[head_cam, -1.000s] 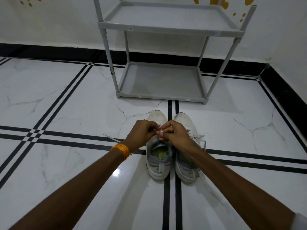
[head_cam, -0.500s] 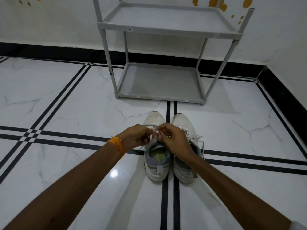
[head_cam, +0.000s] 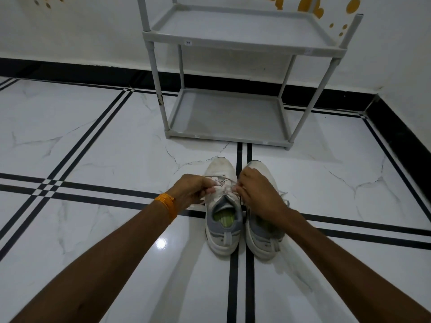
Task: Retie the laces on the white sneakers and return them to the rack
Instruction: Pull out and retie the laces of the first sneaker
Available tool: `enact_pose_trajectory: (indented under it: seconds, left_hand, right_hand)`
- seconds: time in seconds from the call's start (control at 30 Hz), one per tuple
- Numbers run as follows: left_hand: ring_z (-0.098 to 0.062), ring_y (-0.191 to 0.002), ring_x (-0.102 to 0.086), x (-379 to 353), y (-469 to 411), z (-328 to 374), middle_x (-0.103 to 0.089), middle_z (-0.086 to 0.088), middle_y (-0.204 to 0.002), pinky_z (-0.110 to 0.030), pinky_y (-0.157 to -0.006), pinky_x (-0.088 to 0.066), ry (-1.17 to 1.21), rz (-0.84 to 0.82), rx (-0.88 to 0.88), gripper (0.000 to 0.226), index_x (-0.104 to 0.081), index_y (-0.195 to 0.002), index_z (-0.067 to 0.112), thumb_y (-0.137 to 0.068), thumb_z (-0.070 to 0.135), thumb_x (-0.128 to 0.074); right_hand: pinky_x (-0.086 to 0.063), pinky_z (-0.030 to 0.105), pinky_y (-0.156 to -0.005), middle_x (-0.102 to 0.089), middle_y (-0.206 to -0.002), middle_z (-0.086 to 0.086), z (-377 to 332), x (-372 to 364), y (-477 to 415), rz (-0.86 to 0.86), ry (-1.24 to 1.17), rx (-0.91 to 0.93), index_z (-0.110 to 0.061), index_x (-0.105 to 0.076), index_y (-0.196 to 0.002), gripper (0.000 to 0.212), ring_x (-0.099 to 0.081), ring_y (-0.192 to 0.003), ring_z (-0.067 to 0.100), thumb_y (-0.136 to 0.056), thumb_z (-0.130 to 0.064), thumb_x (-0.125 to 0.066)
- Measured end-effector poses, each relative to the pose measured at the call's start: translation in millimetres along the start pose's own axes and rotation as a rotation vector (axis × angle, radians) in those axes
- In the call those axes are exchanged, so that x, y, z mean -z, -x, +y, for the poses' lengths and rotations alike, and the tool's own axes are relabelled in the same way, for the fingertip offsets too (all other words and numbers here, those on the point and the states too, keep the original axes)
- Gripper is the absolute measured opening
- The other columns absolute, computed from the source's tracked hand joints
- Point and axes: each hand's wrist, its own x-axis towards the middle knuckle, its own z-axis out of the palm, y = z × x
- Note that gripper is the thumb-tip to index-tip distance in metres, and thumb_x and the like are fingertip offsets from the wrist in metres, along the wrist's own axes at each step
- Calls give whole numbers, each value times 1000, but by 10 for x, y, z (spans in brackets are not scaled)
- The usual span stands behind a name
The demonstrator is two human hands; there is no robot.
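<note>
Two white sneakers stand side by side on the floor, toes pointing away from me. The left sneaker has a grey collar and a green insole. My left hand pinches one end of its white lace at the left side. My right hand pinches the other end at the right side and covers much of the right sneaker. The lace is stretched between both hands over the tongue. The grey two-shelf rack stands just beyond the shoes against the wall.
The floor is glossy white marble tile with black double stripes. A black skirting runs along the white wall, and a side wall closes in at the right. An orange band circles my left wrist.
My hands, close together over the left sneaker before, have drawn apart sideways, pulling the lace ends out. The view has shifted a little.
</note>
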Motion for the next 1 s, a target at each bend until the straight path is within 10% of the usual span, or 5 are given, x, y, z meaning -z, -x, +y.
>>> enact_pose_trajectory:
  seconds: [0.17,0.4,0.7,0.83,1.0]
  left_hand:
    - [-18,-63,-69,139,-18,-263,-72,-14,-78,-21,-55,-59,-365,122,-459,12,-74,-88,-1,-80,6,-75]
    - [-18,-66,-72,242,-52,-377,-74,-8,-77,-35,-70,-62,-787,85,-811,9,-69,-91,9,-90,16,-65]
    - [-36,-79,-67,31,-99,-590,-68,-19,-88,-48,-72,-59,-518,398,-517,8,-53,-93,5,-92,13,-51]
    - [-34,-85,-67,44,-134,-613,-69,-16,-101,-40,-73,-55,-1194,352,-732,32,-47,-119,3,-90,13,-56]
    - [-32,-72,-64,50,-113,-525,-69,-14,-82,-35,-65,-51,-1157,401,-723,22,-56,-95,8,-94,29,-48]
  right_hand:
    - [-43,42,-78,-54,-101,14,237,-121,241,-149,176,22,-4,-59,-92,16,-52,-93,30,-95,-18,-53]
    - [-36,32,-64,-50,-78,6,71,-141,115,5,-226,-363,-16,-43,-60,29,-52,-74,23,-84,-22,-58]
    - [-43,46,-86,-54,-123,15,-47,-185,169,-54,507,-234,-10,-57,-117,31,-52,-109,34,-88,-21,-57]
    - [-44,45,-88,-53,-120,16,-19,-181,135,-134,326,-317,-8,-55,-117,31,-53,-110,35,-88,-19,-55]
    - [-41,34,-66,-62,-100,21,113,-121,52,-92,-21,-442,-3,-60,-90,17,-61,-90,35,-88,-16,-50]
